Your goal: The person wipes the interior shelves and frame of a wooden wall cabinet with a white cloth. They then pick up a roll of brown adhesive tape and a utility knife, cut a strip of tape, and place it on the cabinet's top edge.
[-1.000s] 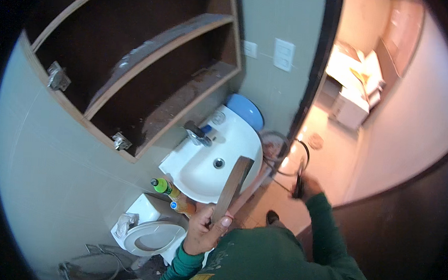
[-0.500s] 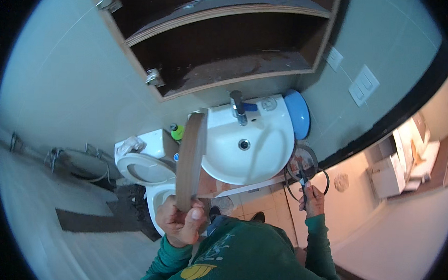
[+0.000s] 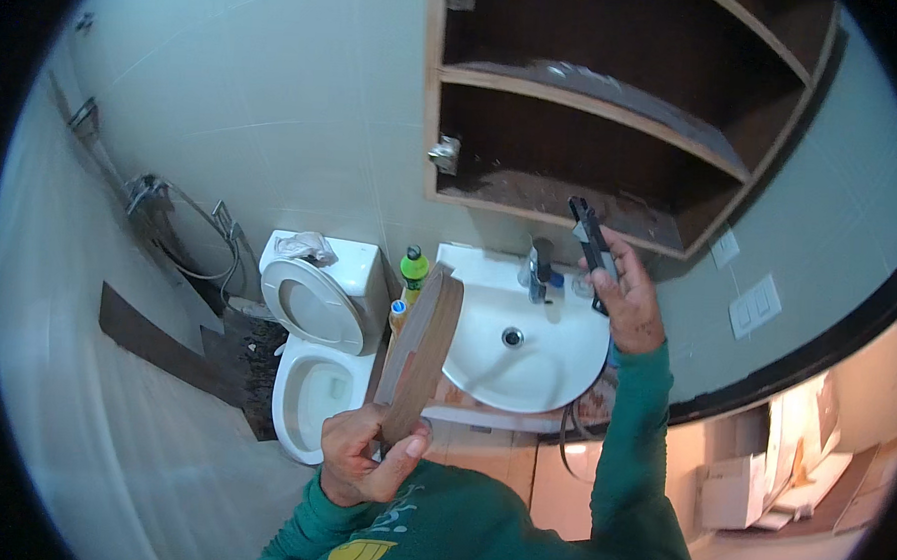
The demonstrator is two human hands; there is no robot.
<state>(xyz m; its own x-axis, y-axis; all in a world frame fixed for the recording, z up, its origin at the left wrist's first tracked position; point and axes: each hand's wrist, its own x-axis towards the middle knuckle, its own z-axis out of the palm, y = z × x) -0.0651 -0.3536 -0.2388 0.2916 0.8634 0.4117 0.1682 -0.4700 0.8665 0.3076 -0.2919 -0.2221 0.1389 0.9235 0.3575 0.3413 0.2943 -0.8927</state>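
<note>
My left hand [image 3: 371,455] grips the lower end of a roll of wood-grain edge banding [image 3: 427,349], held upright and tilted to the right in front of the sink's left side. Raised over the right side of the sink, my right hand [image 3: 628,296] is closed around a slim black-and-grey utility knife [image 3: 592,248]. The knife points up and left, near the bottom edge of an open wall cabinet [image 3: 572,213]; whether its blade is out is too small to tell. The cabinet has dark shelves with pale wood-coloured edges and metal hinges on its left side.
Below the cabinet is a white sink [image 3: 525,368] with a metal faucet [image 3: 539,269]. A toilet [image 3: 312,304] with its lid raised stands left, beside a green bottle [image 3: 414,267]. Hoses [image 3: 194,269] hang on the left wall. Switches [image 3: 756,305] and a doorway are at right.
My right hand has risen with the knife from low beside the sink to near the cabinet's lower edge. My left hand keeps the roll, now tilted further right. The view has turned left.
</note>
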